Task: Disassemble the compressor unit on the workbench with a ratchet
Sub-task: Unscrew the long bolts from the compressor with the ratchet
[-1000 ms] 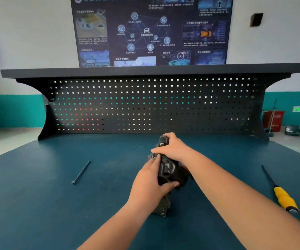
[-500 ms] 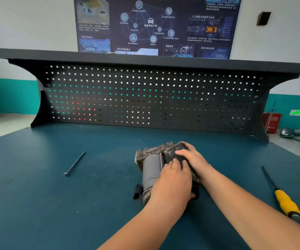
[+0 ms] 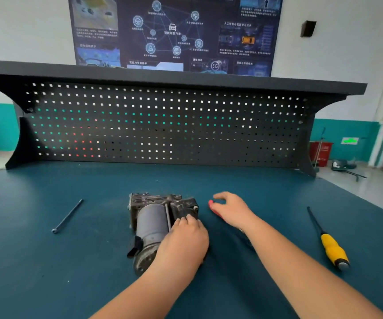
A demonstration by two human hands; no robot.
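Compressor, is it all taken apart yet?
Not nearly. One long bolt lies loose on the bench, maybe already out. The left hand holds the compressor, which looks mostly whole, while the right hand sits over a red-handled tool. Most unbolting is left.

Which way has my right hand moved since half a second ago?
Yes. The right hand came off the compressor and moved right, toward the yellow screwdriver.
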